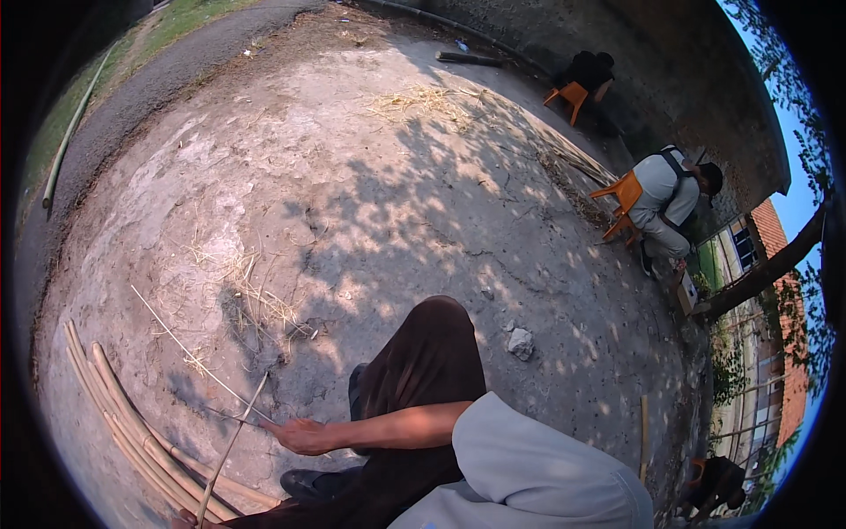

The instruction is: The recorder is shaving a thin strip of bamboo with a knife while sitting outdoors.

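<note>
Currently, my left grip (186, 519) closes round the low end of a bamboo strip (232, 441), beside bamboo poles (148, 438) toward the left edge of the ground (546, 264); my right grip (298, 435) curls by the strip's upper half, holding what, I can't tell.

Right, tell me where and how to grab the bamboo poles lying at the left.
Grip the bamboo poles around mid-length, from above: they look long, slender and rounded and lie close together on the ground, so a middle hold should balance best. Avoid the near ends, where the left hand and a thin stick crowd the way in.
</note>
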